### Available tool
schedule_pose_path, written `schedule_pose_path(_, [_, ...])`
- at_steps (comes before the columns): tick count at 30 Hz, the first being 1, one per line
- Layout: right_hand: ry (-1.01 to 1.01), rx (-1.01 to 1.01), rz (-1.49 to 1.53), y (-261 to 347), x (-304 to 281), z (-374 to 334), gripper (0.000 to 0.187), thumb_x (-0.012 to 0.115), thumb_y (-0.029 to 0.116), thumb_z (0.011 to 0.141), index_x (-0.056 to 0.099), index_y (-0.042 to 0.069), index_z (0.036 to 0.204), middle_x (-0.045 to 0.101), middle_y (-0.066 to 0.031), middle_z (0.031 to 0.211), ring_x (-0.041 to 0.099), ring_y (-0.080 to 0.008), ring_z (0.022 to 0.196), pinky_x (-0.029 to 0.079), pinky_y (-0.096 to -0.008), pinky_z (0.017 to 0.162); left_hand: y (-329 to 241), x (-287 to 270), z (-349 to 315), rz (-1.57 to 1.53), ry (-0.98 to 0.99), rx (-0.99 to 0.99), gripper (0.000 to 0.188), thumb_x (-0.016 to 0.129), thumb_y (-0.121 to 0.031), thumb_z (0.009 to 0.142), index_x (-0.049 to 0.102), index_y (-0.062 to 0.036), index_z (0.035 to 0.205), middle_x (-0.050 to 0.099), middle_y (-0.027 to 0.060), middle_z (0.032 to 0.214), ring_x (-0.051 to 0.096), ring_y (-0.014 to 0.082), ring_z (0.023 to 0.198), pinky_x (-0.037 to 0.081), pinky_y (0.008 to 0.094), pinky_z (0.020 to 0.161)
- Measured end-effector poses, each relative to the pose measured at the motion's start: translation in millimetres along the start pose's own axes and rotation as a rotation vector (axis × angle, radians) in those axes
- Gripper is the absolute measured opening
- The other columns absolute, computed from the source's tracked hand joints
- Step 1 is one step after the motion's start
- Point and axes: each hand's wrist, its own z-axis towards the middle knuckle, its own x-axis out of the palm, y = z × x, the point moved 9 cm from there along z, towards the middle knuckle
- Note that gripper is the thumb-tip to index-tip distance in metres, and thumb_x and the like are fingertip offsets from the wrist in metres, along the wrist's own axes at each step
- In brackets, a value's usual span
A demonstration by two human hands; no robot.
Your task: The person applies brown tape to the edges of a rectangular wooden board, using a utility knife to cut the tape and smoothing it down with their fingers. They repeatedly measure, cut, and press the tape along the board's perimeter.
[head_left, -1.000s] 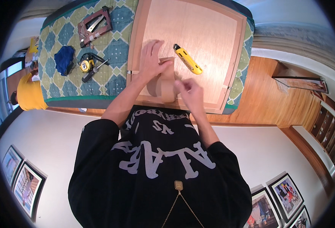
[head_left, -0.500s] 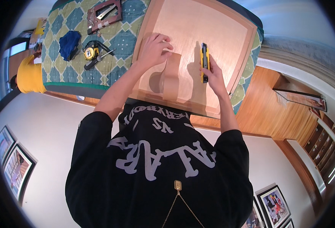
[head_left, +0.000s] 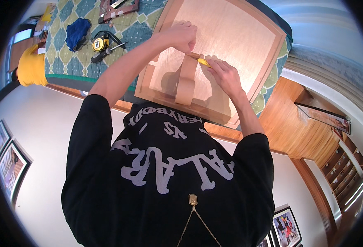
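A pale wooden panel with a raised brown border (head_left: 272, 49) lies in front of me. Over its near part curves a wide brown strip (head_left: 186, 78) that looks like paper tape, its upper end at my left hand (head_left: 182, 37). The fingers of that hand are closed on the strip. My right hand (head_left: 226, 75) grips a yellow utility knife (head_left: 204, 62), tilted toward the strip's upper end just below my left hand. The knife's tip meets or lies very near the strip; whether the blade is out cannot be seen.
The panel rests on a green and blue patterned quilt (head_left: 62, 61). Left of it lie a blue cloth (head_left: 77, 33), a yellow and black tape measure (head_left: 100, 42), a screwdriver (head_left: 107, 53) and a reddish-brown staple gun (head_left: 117, 11). A person in yellow (head_left: 31, 68) is at far left.
My left hand has moved farther away and to the right with the strip's end. My right hand has brought the utility knife left, from upright to slanted across the strip's top.
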Motion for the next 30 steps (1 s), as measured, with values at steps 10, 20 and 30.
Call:
schedule_pose_path(10, [0.028, -0.028, -0.013, -1.5, 3.9, 3.7, 0.036, 0.071, 0.014, 0.083, 0.064, 0.007, 0.118, 0.069, -0.0084, 0.095, 0.068, -0.0240, 0.087, 0.057, -0.0348, 0.072, -1.8, 3.6, 6.3, 0.022, -0.028, 0.004, 0.010, 0.081, -0.017, 0.060, 0.071, -0.0149, 0.061, 0.055, 0.0038, 0.093, 0.050, 0.0259, 0.102, 0.040, 0.0368, 0.094])
schedule_pose_path(20, [0.091, -0.054, -0.044, -5.0, -3.6, -0.2, 0.036, 0.065, 0.010, 0.084, 0.064, 0.006, 0.119, 0.069, -0.0085, 0.098, 0.067, -0.0250, 0.088, 0.056, -0.0353, 0.073, 0.1, 7.7, 5.0, 0.013, -0.041, 0.000, 0.009, 0.079, -0.015, 0.060, 0.071, -0.0134, 0.062, 0.055, 0.0048, 0.097, 0.049, 0.0269, 0.106, 0.039, 0.0379, 0.095])
schedule_pose_path(30, [-0.043, 0.144, -0.142, -40.3, -37.9, -53.4, 0.039, 0.067, -0.003, 0.082, 0.063, 0.003, 0.120, 0.065, -0.0150, 0.108, 0.063, -0.0312, 0.091, 0.054, -0.0391, 0.079, 0.6, 13.4, 3.8, 0.026, -0.091, -0.011, 0.008, 0.076, -0.012, 0.063, 0.068, -0.0137, 0.062, 0.054, 0.0048, 0.098, 0.048, 0.0271, 0.106, 0.038, 0.0387, 0.097])
